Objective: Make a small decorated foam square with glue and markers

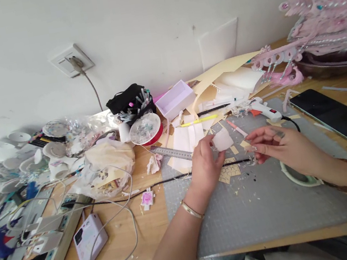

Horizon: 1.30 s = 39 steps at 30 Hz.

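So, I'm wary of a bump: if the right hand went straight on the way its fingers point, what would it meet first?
Probably the white piece held by the left hand, leftward of the right hand; depth is unclear, so it might pass beneath.

Pale, faintly marked wall (141,23), white socket plate (63,65), wooden table (158,222) below, soft even light

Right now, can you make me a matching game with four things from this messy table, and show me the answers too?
Things:
1. left hand
2. phone
3. box
4. plug

Clues:
A. pale purple
B. in the wall socket
C. holding a small white piece
D. lying flat, with a dark screen

Pairs: 1-C, 2-D, 3-A, 4-B
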{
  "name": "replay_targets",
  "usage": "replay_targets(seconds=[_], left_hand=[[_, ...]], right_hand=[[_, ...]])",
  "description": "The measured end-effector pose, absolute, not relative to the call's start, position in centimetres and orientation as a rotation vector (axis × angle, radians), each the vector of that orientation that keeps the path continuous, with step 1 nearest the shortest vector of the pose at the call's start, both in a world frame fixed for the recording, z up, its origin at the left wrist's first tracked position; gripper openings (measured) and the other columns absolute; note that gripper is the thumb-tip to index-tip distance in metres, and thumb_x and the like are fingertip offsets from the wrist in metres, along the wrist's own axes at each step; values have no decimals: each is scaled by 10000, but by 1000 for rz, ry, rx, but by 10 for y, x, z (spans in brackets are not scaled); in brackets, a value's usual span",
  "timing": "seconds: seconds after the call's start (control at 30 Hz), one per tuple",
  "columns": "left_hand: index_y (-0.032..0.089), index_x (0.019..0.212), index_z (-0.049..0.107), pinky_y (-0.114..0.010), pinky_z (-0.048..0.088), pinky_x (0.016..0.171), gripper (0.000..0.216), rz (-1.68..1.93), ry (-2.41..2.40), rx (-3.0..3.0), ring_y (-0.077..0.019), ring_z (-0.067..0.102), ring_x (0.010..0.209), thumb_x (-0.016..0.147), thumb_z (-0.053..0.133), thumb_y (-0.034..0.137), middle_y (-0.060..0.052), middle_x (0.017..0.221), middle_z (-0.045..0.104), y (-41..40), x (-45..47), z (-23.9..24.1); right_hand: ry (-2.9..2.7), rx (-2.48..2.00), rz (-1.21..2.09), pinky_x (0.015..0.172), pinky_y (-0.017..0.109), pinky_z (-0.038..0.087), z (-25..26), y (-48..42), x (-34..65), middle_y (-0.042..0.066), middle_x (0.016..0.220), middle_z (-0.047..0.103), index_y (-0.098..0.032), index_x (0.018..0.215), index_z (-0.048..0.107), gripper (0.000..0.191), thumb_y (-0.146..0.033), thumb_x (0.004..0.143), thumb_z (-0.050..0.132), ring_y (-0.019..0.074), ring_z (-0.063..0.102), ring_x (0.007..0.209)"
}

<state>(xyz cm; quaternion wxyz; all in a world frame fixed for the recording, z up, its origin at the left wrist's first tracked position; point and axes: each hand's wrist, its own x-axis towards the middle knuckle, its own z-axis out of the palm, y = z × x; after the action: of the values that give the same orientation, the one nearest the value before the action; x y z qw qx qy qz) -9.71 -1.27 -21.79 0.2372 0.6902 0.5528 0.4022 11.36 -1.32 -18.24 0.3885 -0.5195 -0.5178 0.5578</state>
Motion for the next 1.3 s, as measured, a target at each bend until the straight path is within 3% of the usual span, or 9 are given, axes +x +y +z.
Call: replay_targets(seconds=[0.17,0.33,0.47,0.57,0.7,0.83,1.03,1.3], left_hand=[[211,1116,487,-253,533,664,541,1206,1218,1093,-92,637,683,681,804,155,-54,1131,614,-20,-81,-219],[203,1062,506,-293,567,727,668,1087,978,695,-142,696,754,546,928,192,-35,1036,667,-27,-72,-212],[197,1050,530,-332,570,784,683,1045,897,612,-162,706,800,504,939,160,-31,1032,689,-27,-75,-208],[185,1042,544,-363,579,813,602,1045,861,564,-164,704,793,561,906,182,-27,964,706,-26,-78,-207],[175,976,546,-330,577,775,519,1071,908,514,-148,698,724,600,900,230,-9,811,709,-25,-79,-206],[170,986,567,-337,578,793,566,1089,943,500,-152,706,723,568,938,257,-13,824,724,-25,-78,-206],[140,988,665,-336,580,798,529,1115,962,514,-156,712,744,560,945,275,-35,873,749,-23,-79,-205],[132,949,734,-297,577,755,490,1109,975,558,-150,713,731,550,950,316,-53,856,774,-24,-79,-202]], right_hand=[[-1317,-1285,1387,525,330,605,-181,-17,109,4,666,682,-232,847,554,560,-679,624,808,162,652,513],[-1383,-1239,1270,610,326,615,-183,-21,104,28,720,708,-239,827,556,524,-680,662,788,177,694,599],[-1395,-1232,1228,623,330,611,-183,-20,103,37,721,708,-243,827,558,522,-689,669,778,181,686,619],[-1386,-1252,1202,640,333,610,-184,-18,105,41,743,709,-246,825,548,544,-701,645,785,191,695,661],[-1402,-1267,1177,646,340,607,-188,-15,106,50,760,710,-251,835,535,569,-718,627,784,217,716,720],[-1412,-1278,1149,668,359,611,-191,-16,106,51,769,722,-257,855,518,570,-724,644,769,229,727,737],[-1460,-1326,1186,572,347,587,-191,-17,107,19,697,723,-267,820,462,545,-681,647,772,190,685,555],[-1410,-1436,1439,586,388,545,-184,-13,107,-2,663,720,-277,838,409,561,-580,568,797,221,676,549]])
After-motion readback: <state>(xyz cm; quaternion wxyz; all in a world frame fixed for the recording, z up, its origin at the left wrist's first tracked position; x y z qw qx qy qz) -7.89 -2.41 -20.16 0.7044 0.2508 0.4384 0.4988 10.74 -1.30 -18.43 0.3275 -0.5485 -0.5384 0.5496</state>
